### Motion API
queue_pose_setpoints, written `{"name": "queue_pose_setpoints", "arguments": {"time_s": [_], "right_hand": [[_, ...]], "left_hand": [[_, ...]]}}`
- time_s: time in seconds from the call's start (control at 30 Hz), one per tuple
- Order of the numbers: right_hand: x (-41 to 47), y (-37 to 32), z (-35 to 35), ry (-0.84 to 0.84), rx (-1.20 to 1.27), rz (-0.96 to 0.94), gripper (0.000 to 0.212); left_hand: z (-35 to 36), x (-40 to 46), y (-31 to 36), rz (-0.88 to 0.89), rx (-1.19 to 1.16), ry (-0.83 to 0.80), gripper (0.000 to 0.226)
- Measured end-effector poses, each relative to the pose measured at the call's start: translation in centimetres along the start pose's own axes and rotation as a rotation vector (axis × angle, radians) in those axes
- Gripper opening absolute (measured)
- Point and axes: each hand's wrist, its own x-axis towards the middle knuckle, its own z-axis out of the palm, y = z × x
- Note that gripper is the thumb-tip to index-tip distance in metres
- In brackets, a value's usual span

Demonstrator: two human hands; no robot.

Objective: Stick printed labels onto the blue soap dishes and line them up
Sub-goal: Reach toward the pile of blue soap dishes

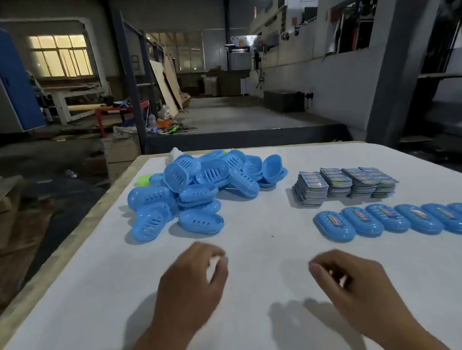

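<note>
A heap of unlabelled blue soap dishes (197, 189) lies at the far left-centre of the white table (268, 327). Stacks of printed labels (345, 184) stand to its right. In front of them, a row of several labelled blue dishes (405, 220) runs side by side toward the right edge. My left hand (192, 278) hovers over the table below the heap, fingers loosely curled, holding nothing. My right hand (346, 282) hovers below the left end of the row, fingers also curled and empty.
A green object (143, 179) peeks out behind the heap's left side, and something white (174, 152) sits at the table's far edge. The wooden table edge (68, 243) runs along the left. Beyond are a workshop floor and machinery.
</note>
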Motion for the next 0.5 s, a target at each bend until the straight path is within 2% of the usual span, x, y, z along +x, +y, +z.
{"name": "queue_pose_setpoints", "arguments": {"time_s": [0.07,0.17,0.23,0.3,0.37,0.5], "right_hand": [[2.4,0.2,1.4,-0.020,0.025,0.046,0.023],[5.0,1.0,3.6,-0.042,0.033,0.060,0.016],[5.9,1.7,4.6,-0.050,0.043,0.054,0.011],[6.9,2.4,5.3,-0.054,0.051,0.039,0.007],[8.0,3.1,6.2,-0.040,0.053,0.042,0.007],[10.0,4.0,7.6,-0.019,0.024,0.070,0.014]], "left_hand": [[2.1,3.7,-1.2,0.045,0.197,0.003,0.019],[3.6,8.3,-4.2,-0.012,0.506,-0.142,0.037],[3.9,9.1,-6.3,-0.043,0.593,-0.218,0.045],[4.3,9.7,-7.8,-0.049,0.594,-0.280,0.047],[4.4,10.2,-8.6,-0.054,0.497,-0.321,0.040],[4.1,9.8,-8.6,-0.056,0.189,-0.227,0.016]]}}
